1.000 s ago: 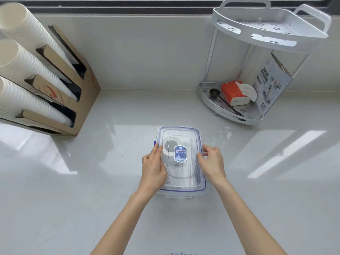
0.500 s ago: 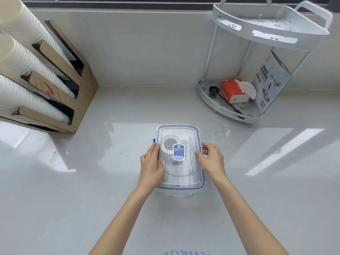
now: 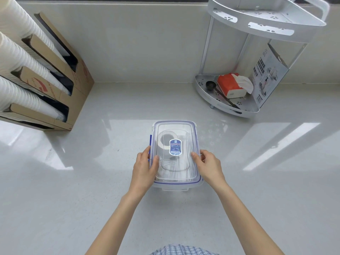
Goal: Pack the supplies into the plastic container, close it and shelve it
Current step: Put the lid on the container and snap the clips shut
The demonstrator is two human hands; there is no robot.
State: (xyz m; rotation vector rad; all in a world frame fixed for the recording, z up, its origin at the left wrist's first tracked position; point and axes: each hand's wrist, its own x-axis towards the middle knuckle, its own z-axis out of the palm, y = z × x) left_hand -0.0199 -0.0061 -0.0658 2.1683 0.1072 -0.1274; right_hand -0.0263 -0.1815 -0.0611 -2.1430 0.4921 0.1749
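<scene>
A clear plastic container [image 3: 175,183] with a blue-edged lid and a blue label stands on the white counter in front of me. The lid [image 3: 184,127] lies on top of it. Through the lid I see a white roll of tape [image 3: 165,142] and other pale supplies that I cannot make out. My left hand [image 3: 144,169] grips the container's left side with the thumb on the lid. My right hand [image 3: 209,167] grips the right side the same way. A blue side clip [image 3: 150,144] shows by my left fingers.
A white two-tier corner rack [image 3: 226,107] stands at the back right, holding an orange tissue pack [image 3: 230,85], a black scoop [image 3: 210,85] and a printed box [image 3: 268,74]. A cardboard dispenser [image 3: 73,85] with stacks of white paper cups sits at the left.
Both hands stay on the container's sides and have barely shifted. The view has tilted down a little, so everything sits slightly higher in the frame.
</scene>
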